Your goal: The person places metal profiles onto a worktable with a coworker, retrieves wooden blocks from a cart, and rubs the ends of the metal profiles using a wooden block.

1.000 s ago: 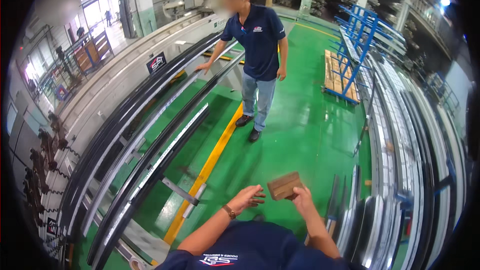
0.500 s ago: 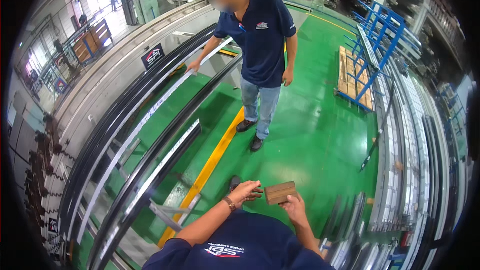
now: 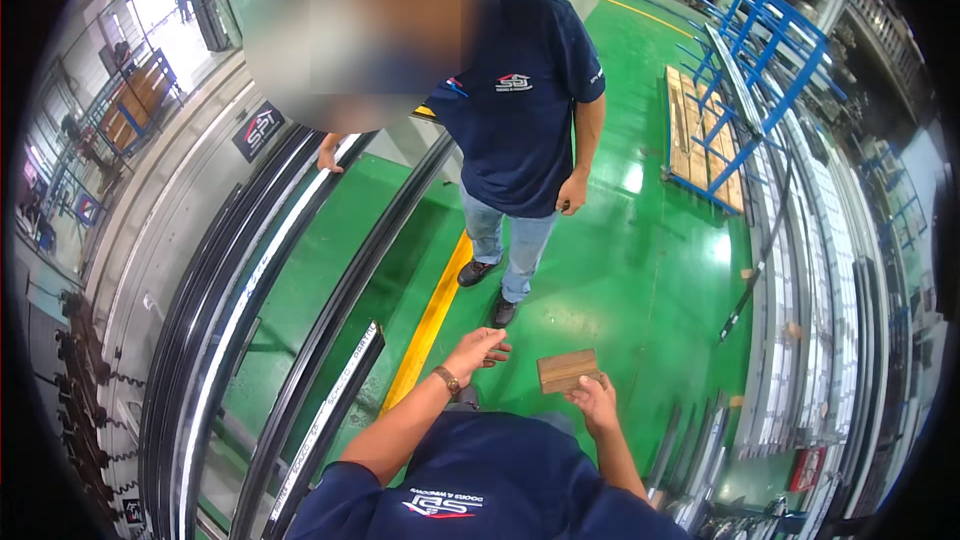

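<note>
Right hand [image 3: 594, 402]: closed on a brown, rectangular, wood-looking block [image 3: 566, 371], gripping its lower right corner; fingers partly hidden, so exact contact can't be told. Left hand [image 3: 476, 352]: nothing held, fingers loosely bent and parted, brown-strapped watch [image 3: 449, 380] on that wrist. The 2 hands are apart, in front of the wearer's navy-blue short-sleeved shirt [image 3: 500, 450].

Key relation: block sits between the 2 hands, up and left of the right hand, right of the left hand and slightly lower than it. Long axis runs roughly crosswise, right end tipped a little up; left end faces the left fingertips across a small gap, no touch. Right hand is nearer, being on it.

Further out, left: short dark metal profile bar [image 3: 325, 430] with a white printed strip, beside a longer black metal profile bar [image 3: 335, 325]. Yellow painted line [image 3: 430, 330] crosses the glossy green floor [image 3: 635, 285].

Ahead: co-worker in navy polo shirt [image 3: 520, 120] and light blue jeans [image 3: 530, 250], 1 hand [image 3: 330, 154] at the profiles on the left, contact unclear; the other hangs by the thigh.

Far right: blue metal rack [image 3: 770, 120] by a pale slatted wooden pallet [image 3: 690, 130], then long silver metal profiles [image 3: 800, 340] lying in rows
</note>
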Tool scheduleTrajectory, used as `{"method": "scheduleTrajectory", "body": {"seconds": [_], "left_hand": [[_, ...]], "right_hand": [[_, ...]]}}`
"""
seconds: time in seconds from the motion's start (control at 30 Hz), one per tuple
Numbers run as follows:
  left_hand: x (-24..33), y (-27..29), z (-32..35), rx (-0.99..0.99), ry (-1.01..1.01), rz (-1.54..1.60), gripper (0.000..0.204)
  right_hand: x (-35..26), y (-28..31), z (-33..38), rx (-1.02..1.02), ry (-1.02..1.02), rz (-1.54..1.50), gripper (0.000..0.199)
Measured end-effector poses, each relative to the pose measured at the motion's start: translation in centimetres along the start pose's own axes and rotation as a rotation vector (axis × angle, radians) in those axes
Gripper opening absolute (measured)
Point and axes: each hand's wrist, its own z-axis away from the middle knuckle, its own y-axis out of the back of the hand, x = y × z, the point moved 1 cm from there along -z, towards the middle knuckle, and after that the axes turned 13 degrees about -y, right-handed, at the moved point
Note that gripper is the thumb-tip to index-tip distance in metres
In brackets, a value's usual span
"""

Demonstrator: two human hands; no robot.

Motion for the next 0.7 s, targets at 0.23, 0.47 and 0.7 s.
{"method": "scheduleTrajectory", "body": {"seconds": [0.23, 0.47, 0.7], "left_hand": [[-0.9, 1.0, -6.1, 0.158, 0.071, 0.116, 0.041], [-3.4, -4.5, -16.2, 0.278, 0.093, 0.166, 0.04], [1.6, -17.2, -30.5, 0.322, 0.014, 0.193, 0.04]], "right_hand": [[-6.6, 0.2, -9.0, 0.005, -0.148, 0.182, 0.061], [-19.1, 3.1, -21.4, -0.057, -0.067, 0.321, 0.069], [-35.6, 11.3, -30.9, 0.004, 0.053, 0.423, 0.067]]}}
